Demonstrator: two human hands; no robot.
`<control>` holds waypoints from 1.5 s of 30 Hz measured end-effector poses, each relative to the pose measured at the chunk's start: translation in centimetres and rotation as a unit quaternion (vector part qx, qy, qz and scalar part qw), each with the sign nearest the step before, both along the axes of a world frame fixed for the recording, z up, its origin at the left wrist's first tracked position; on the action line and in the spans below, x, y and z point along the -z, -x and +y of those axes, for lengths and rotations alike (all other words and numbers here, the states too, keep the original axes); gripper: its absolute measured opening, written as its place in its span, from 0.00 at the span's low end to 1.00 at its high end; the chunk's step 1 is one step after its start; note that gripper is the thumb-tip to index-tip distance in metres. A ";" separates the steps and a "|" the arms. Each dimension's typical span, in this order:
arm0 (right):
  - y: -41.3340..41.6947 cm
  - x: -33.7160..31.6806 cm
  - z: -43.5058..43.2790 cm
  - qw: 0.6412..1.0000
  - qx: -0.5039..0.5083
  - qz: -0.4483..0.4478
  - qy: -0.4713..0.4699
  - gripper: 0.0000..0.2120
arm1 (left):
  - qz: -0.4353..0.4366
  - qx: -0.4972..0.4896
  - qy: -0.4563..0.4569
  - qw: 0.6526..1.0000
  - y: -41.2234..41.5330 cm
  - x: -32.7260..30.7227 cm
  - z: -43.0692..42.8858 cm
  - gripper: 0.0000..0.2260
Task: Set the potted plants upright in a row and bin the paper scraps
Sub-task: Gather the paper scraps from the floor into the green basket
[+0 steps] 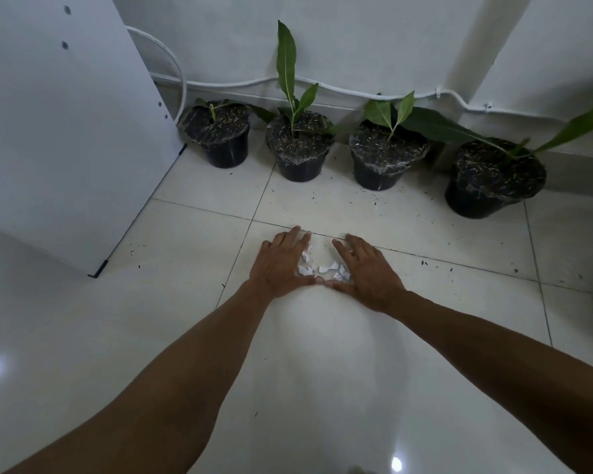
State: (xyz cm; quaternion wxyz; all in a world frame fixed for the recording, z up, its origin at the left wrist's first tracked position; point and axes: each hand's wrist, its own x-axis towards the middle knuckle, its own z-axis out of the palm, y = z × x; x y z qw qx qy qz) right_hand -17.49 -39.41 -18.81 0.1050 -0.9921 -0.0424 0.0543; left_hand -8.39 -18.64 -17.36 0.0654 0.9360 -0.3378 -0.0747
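Your left hand (281, 263) and right hand (370, 271) lie flat, fingers spread wide, thumbs touching, cupping paper scraps (326, 268) on the floor (151, 319); four potted plants (300, 145) stand upright beyond.

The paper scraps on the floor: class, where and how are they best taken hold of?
Likely the whole pile, not single bits. The paper scraps lie flat and small on the tile floor, so scoop inward from both sides with the left hand and right hand, then close a cupped grip.
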 end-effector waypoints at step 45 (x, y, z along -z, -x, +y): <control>26.9 -27.4 -32.5 0.746 0.600 -0.266 0.116 0.13 | -0.021 0.365 0.343 0.865 21.0 -27.3 -46.7 0.14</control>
